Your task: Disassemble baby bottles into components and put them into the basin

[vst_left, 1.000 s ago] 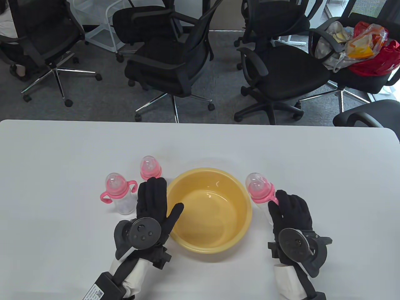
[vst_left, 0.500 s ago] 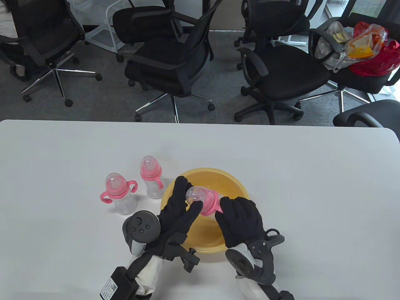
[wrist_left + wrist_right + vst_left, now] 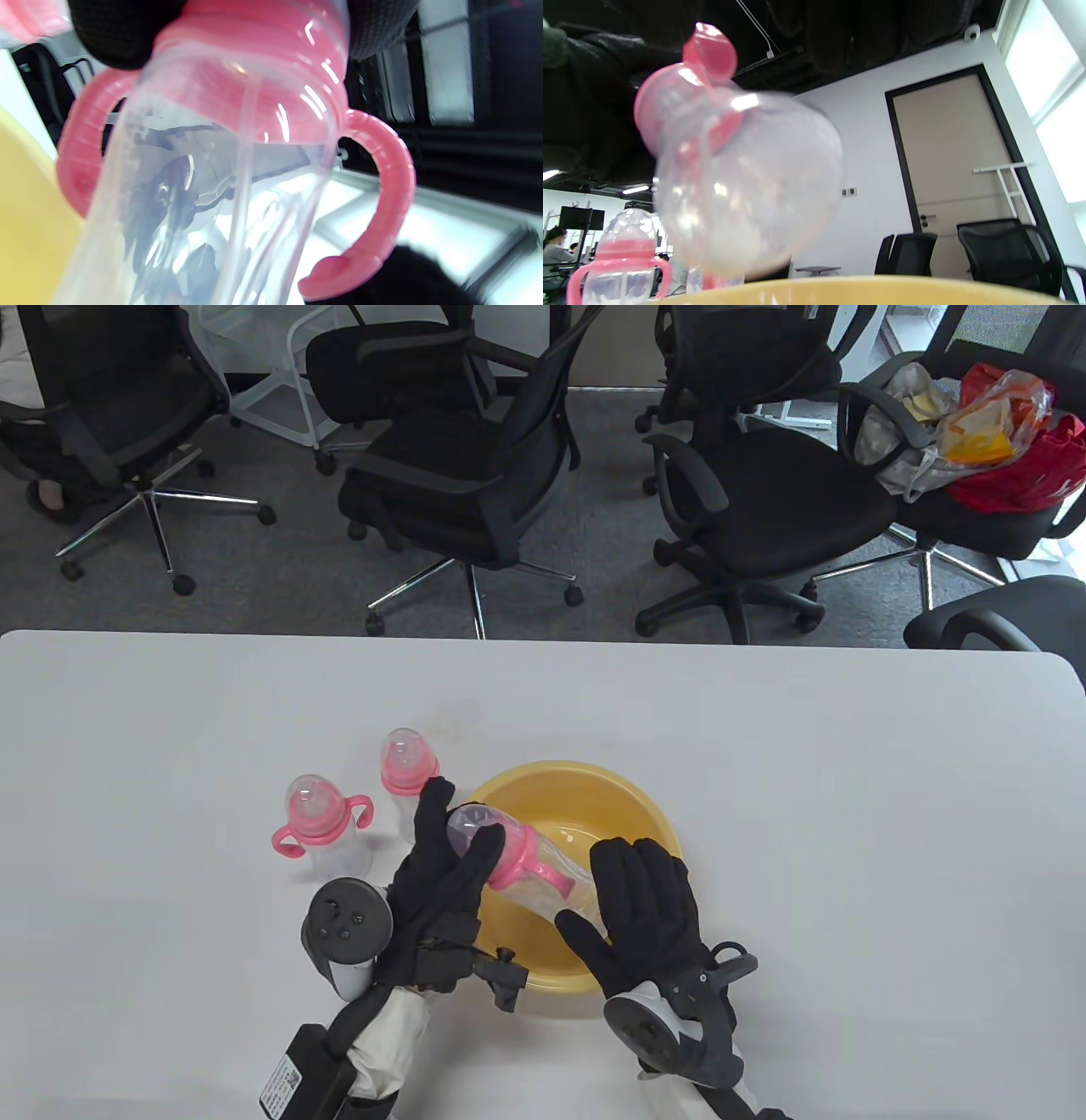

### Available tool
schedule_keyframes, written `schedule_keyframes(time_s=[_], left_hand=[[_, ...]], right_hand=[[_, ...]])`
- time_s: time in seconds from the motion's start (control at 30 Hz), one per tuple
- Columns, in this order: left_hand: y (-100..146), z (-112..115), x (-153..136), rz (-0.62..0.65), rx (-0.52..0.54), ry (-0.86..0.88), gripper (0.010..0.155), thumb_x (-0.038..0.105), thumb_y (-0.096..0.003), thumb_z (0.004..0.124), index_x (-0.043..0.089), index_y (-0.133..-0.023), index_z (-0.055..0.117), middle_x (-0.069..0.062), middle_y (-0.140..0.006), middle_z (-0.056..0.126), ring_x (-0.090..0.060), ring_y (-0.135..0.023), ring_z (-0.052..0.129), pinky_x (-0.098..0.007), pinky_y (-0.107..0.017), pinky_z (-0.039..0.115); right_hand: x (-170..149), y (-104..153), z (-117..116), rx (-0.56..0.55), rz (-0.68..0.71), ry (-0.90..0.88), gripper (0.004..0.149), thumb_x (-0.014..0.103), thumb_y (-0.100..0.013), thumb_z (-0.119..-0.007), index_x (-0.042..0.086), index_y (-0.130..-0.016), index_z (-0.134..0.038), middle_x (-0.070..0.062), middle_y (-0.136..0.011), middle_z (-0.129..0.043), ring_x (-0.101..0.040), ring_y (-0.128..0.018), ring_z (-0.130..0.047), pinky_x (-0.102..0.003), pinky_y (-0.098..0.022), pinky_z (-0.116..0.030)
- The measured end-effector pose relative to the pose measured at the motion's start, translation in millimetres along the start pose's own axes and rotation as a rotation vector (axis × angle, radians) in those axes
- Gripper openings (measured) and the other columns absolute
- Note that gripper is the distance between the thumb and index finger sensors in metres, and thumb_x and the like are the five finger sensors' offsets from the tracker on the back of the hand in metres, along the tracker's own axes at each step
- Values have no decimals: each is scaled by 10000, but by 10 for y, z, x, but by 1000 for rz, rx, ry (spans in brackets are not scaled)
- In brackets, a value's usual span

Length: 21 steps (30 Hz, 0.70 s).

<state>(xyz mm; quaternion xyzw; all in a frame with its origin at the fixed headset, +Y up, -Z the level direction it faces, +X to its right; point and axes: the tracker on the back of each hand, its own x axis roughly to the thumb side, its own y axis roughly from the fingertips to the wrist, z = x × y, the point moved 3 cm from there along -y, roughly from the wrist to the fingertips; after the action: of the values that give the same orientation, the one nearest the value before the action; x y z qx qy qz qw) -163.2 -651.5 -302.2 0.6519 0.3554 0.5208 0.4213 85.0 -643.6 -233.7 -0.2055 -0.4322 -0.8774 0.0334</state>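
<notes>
A baby bottle [image 3: 526, 857] with a clear dome cap, pink collar and pink handles lies tilted above the yellow basin [image 3: 594, 785], cap end toward the left. My left hand [image 3: 465, 814] grips its top end, thumb curled over the cap. Its fingers [image 3: 118, 29] wrap the pink collar of the bottle [image 3: 237, 169] in the left wrist view. My right hand [image 3: 598, 895] holds the clear body from below and right. The bottle's round base [image 3: 746, 186] fills the right wrist view, above the basin's rim [image 3: 882, 290].
Two more capped pink bottles stand left of the basin: one with handles [image 3: 318, 831], one further back [image 3: 403, 768], partly hidden by my left hand. Office chairs [image 3: 475, 475] stand beyond the table's far edge [image 3: 543, 636].
My right hand lifted the bottle from right of the basin and brought it over the basin. My left hand came across and took hold of its top. The bottle has tipped further over.
</notes>
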Motion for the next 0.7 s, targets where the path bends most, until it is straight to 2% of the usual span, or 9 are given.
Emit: schedule_keyframes(time_s=[0.17,0.27,0.33,0.4,0.47,0.53,0.63,0.7], left_hand=[[-49,-150,-167,-94,25,214,899,510,-603,703,-127,-1122,338,-314,-935,799,-486,-739,877,-461,-470,858],[-64,-107,-227,-111,-28,259,890,515,-607,701,-121,-1124,355,-308,-930,811,-478,-734,883,-454,-463,861],[-56,-39,-266,-137,-52,302,897,519,-608,699,-125,-1123,345,-302,-931,813,-472,-734,888,-450,-465,866],[-40,-18,-313,-169,-14,325,897,511,-604,704,-127,-1122,345,-308,-933,809,-481,-738,881,-465,-469,857],[-43,12,-366,-182,-48,351,910,510,-614,690,-139,-1119,303,-305,-950,796,-477,-757,882,-466,-487,862],[-26,67,-403,-227,-75,459,902,482,-635,668,-145,-1115,234,-321,-1020,702,-501,-836,828,-520,-581,814],[18,171,-411,-325,-101,649,960,461,-603,746,-142,-1112,198,-376,-1081,548,-589,-910,709,-643,-640,701],[31,169,-414,-341,-77,661,995,463,-590,771,-149,-1101,175,-371,-1079,529,-585,-914,706,-657,-642,695]], right_hand=[[-127,-25,-180,167,-4,-304,935,594,-551,-628,172,-1128,-25,-297,-1174,-164,-592,-975,-436,-652,-714,-549],[-115,-34,-252,223,19,-537,978,579,-541,-675,249,-1061,85,-302,-1151,-83,-596,-956,-479,-636,-696,-602],[-82,-25,-303,239,23,-596,1030,569,-538,-695,216,-1033,135,-310,-1138,-73,-567,-938,-538,-603,-677,-658],[-85,-14,-300,201,13,-579,1042,544,-536,-724,197,-1036,121,-327,-1124,-98,-546,-901,-584,-551,-653,-718],[-99,-6,-270,152,9,-541,1017,517,-543,-742,180,-1055,70,-325,-1119,-145,-517,-884,-617,-520,-637,-759],[-91,6,-219,58,19,-482,988,483,-531,-778,178,-1069,-7,-326,-1106,-161,-513,-897,-575,-543,-667,-727],[9,28,-163,27,94,-318,966,470,-533,-773,189,-1059,-12,-319,-1099,-133,-503,-912,-499,-553,-729,-640],[93,39,-134,16,135,-279,957,462,-533,-774,208,-1053,-12,-303,-1103,-139,-508,-907,-482,-563,-735,-621]])
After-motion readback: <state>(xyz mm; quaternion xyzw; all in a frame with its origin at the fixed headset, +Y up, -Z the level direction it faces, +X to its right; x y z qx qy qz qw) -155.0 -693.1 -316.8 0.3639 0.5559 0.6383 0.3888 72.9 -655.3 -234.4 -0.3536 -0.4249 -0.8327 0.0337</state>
